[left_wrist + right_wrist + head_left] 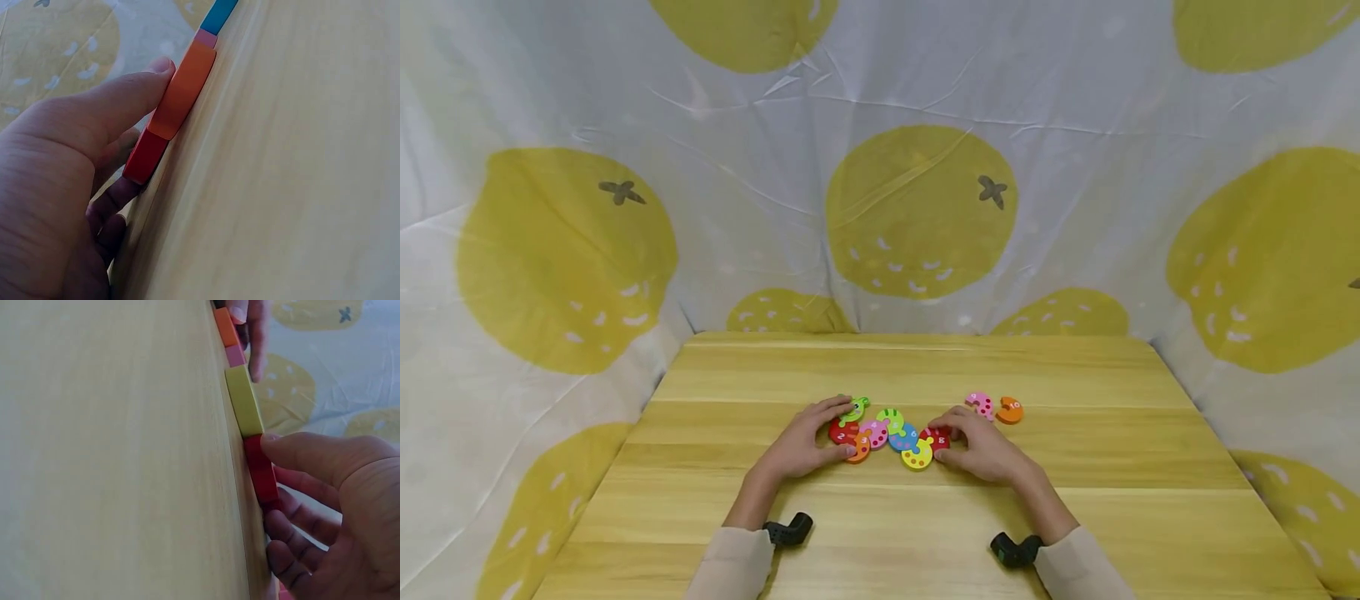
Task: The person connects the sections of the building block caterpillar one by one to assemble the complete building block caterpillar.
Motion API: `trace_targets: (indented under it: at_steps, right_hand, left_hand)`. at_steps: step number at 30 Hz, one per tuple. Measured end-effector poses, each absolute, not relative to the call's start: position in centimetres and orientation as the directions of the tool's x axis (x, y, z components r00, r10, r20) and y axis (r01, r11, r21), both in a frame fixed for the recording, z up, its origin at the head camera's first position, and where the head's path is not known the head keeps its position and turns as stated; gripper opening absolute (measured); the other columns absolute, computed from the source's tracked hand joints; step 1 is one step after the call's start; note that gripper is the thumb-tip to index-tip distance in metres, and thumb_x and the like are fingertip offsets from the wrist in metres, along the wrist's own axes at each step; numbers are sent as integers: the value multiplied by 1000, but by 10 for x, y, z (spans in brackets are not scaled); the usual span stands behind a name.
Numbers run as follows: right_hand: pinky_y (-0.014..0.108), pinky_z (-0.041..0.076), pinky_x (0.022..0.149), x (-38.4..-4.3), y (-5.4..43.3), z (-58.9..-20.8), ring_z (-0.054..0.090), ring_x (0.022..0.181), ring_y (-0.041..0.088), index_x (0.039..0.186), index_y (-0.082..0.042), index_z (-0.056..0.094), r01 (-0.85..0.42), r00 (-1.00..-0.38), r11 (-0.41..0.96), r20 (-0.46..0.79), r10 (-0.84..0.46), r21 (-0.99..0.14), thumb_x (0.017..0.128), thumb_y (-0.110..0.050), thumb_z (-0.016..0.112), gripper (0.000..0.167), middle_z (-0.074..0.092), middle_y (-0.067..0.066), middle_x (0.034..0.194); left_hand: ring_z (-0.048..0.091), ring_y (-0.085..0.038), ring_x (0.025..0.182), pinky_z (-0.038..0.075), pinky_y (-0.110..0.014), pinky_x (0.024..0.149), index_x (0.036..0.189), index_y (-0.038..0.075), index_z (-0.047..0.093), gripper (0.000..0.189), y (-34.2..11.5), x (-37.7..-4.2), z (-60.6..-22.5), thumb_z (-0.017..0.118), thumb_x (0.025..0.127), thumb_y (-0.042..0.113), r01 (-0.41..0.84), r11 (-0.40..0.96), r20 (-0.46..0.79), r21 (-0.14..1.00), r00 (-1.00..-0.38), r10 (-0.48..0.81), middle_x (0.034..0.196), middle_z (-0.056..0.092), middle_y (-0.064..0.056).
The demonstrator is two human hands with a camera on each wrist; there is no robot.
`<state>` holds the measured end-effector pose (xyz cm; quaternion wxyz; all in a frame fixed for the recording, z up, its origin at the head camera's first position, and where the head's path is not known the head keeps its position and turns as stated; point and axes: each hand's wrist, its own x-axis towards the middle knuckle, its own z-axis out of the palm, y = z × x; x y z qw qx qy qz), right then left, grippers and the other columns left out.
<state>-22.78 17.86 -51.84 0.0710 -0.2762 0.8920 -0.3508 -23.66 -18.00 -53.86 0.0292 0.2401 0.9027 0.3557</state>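
Flat wooden number puzzle pieces lie linked in a zigzag caterpillar on the table. My left hand holds its left end, thumb on the orange 3 piece and fingers around the red 2 piece and the green head piece. A pink piece, a green piece, the blue 6 piece and a yellow piece follow. At the right end, my right hand pinches the red 8 piece, which touches the yellow piece.
Behind my right hand lie the pink 9 piece and the orange 10 piece, apart from the chain. A lemon-print cloth hangs around the wooden table. Black wrist devices sit at both cuffs.
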Motion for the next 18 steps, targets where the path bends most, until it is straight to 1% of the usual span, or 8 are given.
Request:
trace_targets:
  at_steps: [3,6,8,11,13,15,18]
  right_hand:
    - [29,49,83,-227,177,-519,54,94,15,131,-18,68,-431,-846,601,69,-529,-673,92,-22,77,40,63,-3,117]
    - [28,48,82,-228,175,-519,54,94,15,131,-18,68,-434,-845,599,74,-530,-673,92,-22,77,40,63,-3,116]
    - [28,49,83,-228,174,-520,54,95,15,133,-17,67,-446,-837,596,76,-542,-668,93,-23,76,41,62,-3,117]
    - [29,51,85,-228,176,-519,57,99,17,141,-11,61,-440,-835,574,79,-544,-691,95,-23,75,50,62,1,121]
    - [31,53,88,-227,180,-517,59,102,19,145,-8,56,-414,-849,563,81,-522,-715,95,-22,74,55,63,4,125]
    - [34,55,91,-226,186,-514,62,106,20,148,-7,53,-385,-869,556,87,-486,-737,96,-20,74,58,63,7,128]
    - [34,56,92,-225,194,-510,63,107,20,147,-8,54,-364,-893,573,100,-439,-734,96,-18,74,55,63,8,132]
  left_hand:
    - [32,-36,154,26,-64,122,154,20,51,77,-181,-236,-539,76,89,52,420,636,120,647,-880,459,165,39,2]
    - [28,-36,156,22,-65,124,159,21,43,87,-182,-235,-539,76,87,57,416,648,121,639,-885,449,170,30,4]
    - [31,-35,154,26,-64,122,160,22,41,91,-183,-234,-539,77,85,59,406,657,123,636,-893,433,171,28,5]
    - [38,-27,148,33,-59,118,159,25,42,92,-184,-233,-540,77,83,62,392,671,112,629,-900,421,170,28,10]
    - [42,-22,141,38,-56,115,157,27,45,87,-183,-233,-541,76,84,63,399,675,114,621,-898,426,168,32,12]
    - [43,-19,139,40,-53,114,156,28,47,84,-182,-233,-542,75,85,63,410,673,117,616,-892,436,167,33,13]
    - [45,-18,135,42,-51,112,154,28,50,80,-182,-234,-542,75,86,61,429,659,129,618,-882,453,166,37,12]
